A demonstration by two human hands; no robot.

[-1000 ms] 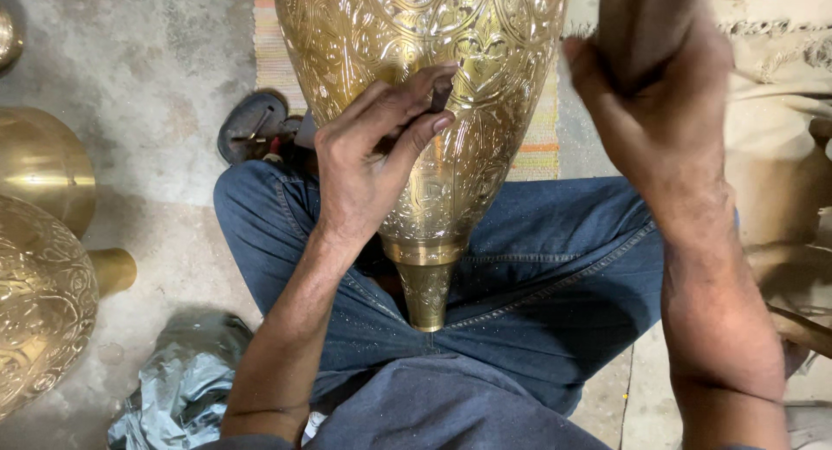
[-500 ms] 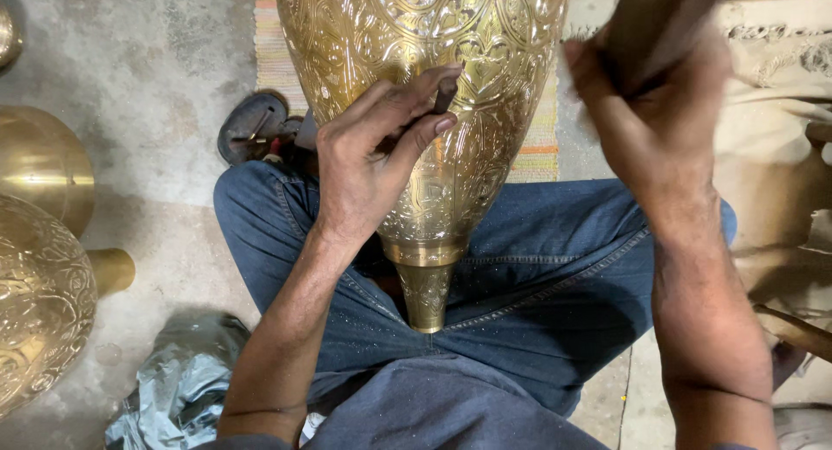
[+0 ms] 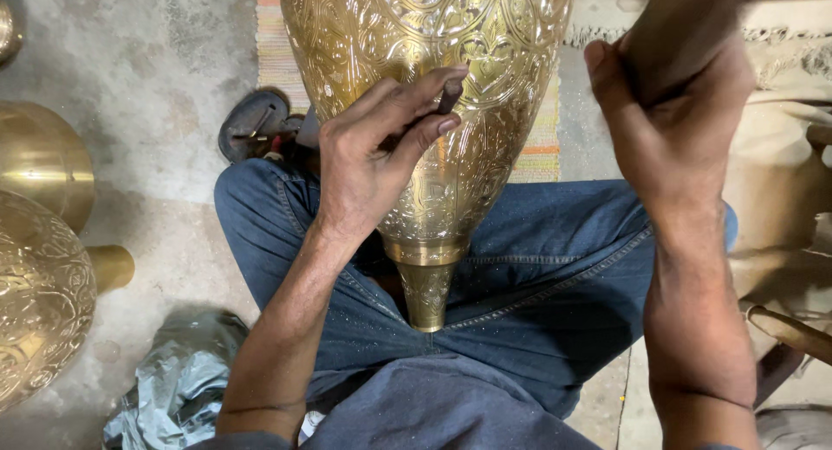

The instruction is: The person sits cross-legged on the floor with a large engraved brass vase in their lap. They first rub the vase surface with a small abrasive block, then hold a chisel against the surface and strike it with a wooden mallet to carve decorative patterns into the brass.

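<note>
Pinching a small dark chisel (image 3: 450,96) against the engraved brass vase (image 3: 433,86), the left hand (image 3: 373,164) steadied while the right hand (image 3: 676,129) clenched a wooden handle (image 3: 685,25).

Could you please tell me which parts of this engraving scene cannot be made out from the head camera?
- Head view: the top of the engraved brass vase is cut off by the upper edge.
- The tip of the small punch is hidden by the left hand.
- The wooden handle above the right hand is blurred and cropped; its head is unseen.
- The sandal sits partly behind the vase.
</note>
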